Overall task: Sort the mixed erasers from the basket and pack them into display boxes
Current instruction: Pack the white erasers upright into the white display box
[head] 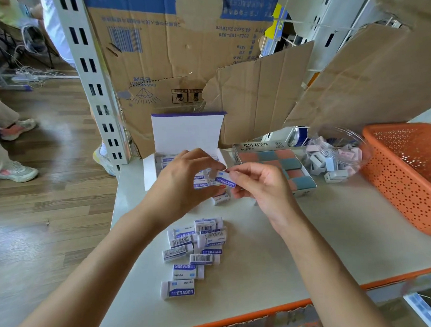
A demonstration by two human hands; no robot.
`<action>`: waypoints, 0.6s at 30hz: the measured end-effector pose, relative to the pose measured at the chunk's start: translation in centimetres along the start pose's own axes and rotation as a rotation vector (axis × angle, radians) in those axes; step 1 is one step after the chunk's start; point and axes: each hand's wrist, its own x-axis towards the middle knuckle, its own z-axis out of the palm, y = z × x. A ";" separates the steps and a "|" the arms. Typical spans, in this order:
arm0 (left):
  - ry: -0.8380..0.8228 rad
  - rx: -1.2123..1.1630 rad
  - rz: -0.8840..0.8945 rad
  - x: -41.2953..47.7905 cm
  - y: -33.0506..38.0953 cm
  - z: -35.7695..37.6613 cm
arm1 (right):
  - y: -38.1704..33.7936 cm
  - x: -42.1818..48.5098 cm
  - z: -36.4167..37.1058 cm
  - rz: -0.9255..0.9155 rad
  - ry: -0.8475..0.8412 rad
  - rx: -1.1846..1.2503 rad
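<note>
I've a white-and-blue eraser (225, 181) tilted over the open white display box (187, 133); loose pile (197, 243) at six o'clock.

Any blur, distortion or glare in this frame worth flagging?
Head view: wide-angle bowing bends the shelf upright and table edge; the clear container looks smeared; the eraser held between the left hand and right hand reads clearly; soft light, no glare.

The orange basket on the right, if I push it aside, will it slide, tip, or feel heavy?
The orange basket is probably light: its walls are perforated plastic and the part in view holds nothing. It looks low and wide, so on the smooth table it should slide rather than tip. The thin walls may flex slightly.
</note>
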 end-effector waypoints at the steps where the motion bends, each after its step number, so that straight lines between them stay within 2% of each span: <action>1: 0.006 0.043 0.014 0.3 -0.2 0.0 | -0.2 0.3 0.0 -0.005 -0.003 0.001; 5: 0.051 0.104 -0.010 1.7 -0.9 0.2 | 0.3 2.1 -0.3 -0.014 0.063 -0.034; 6: 0.062 0.109 -0.053 2.1 -1.1 0.3 | 0.7 2.7 -0.5 -0.030 0.114 -0.115; 8: 0.063 0.137 -0.148 3.0 -1.7 0.7 | 1.7 3.8 -0.9 -0.083 0.191 -0.437; 10: 0.029 0.191 -0.214 3.9 -2.1 1.2 | 2.0 4.3 -0.7 -0.103 0.157 -0.707; 11: 0.009 0.231 -0.235 4.4 -2.3 1.5 | 2.0 4.4 -0.5 -0.101 0.117 -0.768; 14: -0.054 0.412 -0.260 5.7 -2.3 2.4 | 2.0 4.7 0.3 -0.072 0.061 -0.872; 18: -0.086 0.561 -0.289 6.6 -2.8 3.2 | 2.0 4.9 0.4 -0.075 0.085 -0.896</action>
